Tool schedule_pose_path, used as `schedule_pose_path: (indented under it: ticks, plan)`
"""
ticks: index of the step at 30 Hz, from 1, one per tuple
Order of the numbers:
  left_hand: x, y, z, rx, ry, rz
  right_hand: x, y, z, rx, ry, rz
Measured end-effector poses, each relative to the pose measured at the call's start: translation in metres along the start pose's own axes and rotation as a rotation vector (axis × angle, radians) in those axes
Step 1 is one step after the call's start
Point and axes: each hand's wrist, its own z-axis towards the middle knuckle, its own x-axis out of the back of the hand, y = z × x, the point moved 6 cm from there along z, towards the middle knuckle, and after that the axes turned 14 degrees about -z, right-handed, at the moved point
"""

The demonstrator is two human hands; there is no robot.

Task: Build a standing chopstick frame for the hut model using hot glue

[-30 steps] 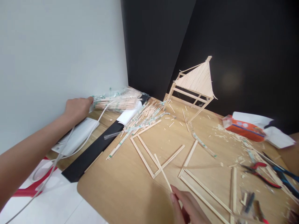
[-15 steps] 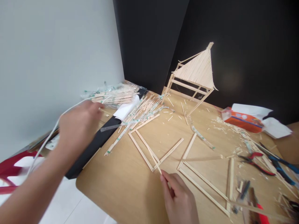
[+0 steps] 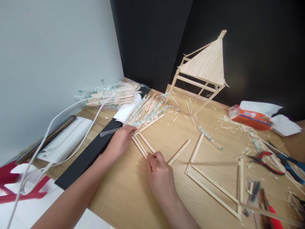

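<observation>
My left hand (image 3: 120, 142) has its fingertips on the upper corner of a flat frame of thin wooden sticks (image 3: 143, 146) lying on the light wood table (image 3: 124, 203). My right hand (image 3: 160, 173) pinches the lower sticks of that frame near its middle. A third stick (image 3: 179, 152) of the frame extends to the right from under my right hand. Farther right lies a triangular stick frame (image 3: 211, 181). A stick model of a hut with a steep roof (image 3: 205, 65) stands at the table's back.
A plastic-wrapped stick bundle (image 3: 109, 97) and a heap of sticks (image 3: 145, 109) lie at the back left. A black strip (image 3: 88, 159) runs along the left edge. Pliers (image 3: 265, 162), blue-handled cutters (image 3: 287, 165) and an orange box (image 3: 250, 117) lie right, among shavings.
My left hand has moved from the plastic bundle to the stick frame. My right hand has moved up and left, and the loose stick it held no longer stands out from it.
</observation>
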Motion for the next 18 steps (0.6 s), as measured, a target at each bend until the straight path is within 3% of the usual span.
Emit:
schedule_pose_path:
  ticks: [7, 12, 18]
  plan:
    - [0.0, -0.004, -0.004, 0.029, 0.029, -0.031, -0.005, 0.002, 0.002, -0.013, -0.023, -0.007]
    - [-0.005, 0.007, -0.004, -0.069, -0.074, -0.054, -0.005, 0.005, 0.005, -0.028, -0.048, 0.018]
    - [-0.008, 0.001, -0.002, -0.083, -0.132, -0.088, -0.009, 0.007, 0.006, -0.044, -0.089, 0.044]
